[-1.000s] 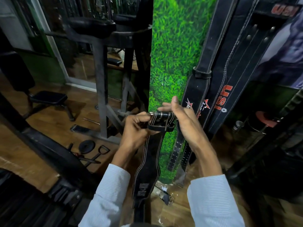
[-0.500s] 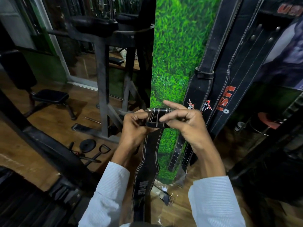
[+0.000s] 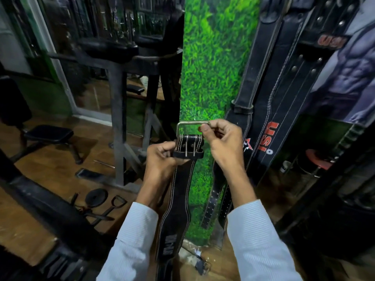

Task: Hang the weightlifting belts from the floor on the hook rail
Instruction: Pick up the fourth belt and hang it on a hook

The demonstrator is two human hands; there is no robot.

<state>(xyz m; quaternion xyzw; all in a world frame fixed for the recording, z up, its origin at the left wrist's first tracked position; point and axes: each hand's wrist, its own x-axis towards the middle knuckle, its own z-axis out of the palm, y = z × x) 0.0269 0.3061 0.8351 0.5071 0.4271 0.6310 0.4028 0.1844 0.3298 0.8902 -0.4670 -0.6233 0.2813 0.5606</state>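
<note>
I hold a black leather weightlifting belt [image 3: 178, 201] with white stitching in front of the grass-print wall panel [image 3: 213, 74]; it hangs down between my arms. My left hand [image 3: 160, 159] grips its top end just below the two prongs. My right hand [image 3: 221, 138] pinches the metal buckle frame [image 3: 191, 123], which is swung upward above the belt end. Two black belts hang on the wall to the right: one with a loop [image 3: 253, 78] and one with red "usn" lettering [image 3: 284, 94]. The hook rail is out of view.
A steel machine frame [image 3: 118, 118] stands left of the panel, with a padded bench [image 3: 48, 133] farther left. A weight plate [image 3: 96, 197] and cable handles [image 3: 113, 203] lie on the wooden floor. A red stool [image 3: 316, 161] sits at right behind dark equipment.
My right hand has flipped the metal buckle frame up off the belt end, exposing the two prongs. Both hands and the belt have stayed at about the same height.
</note>
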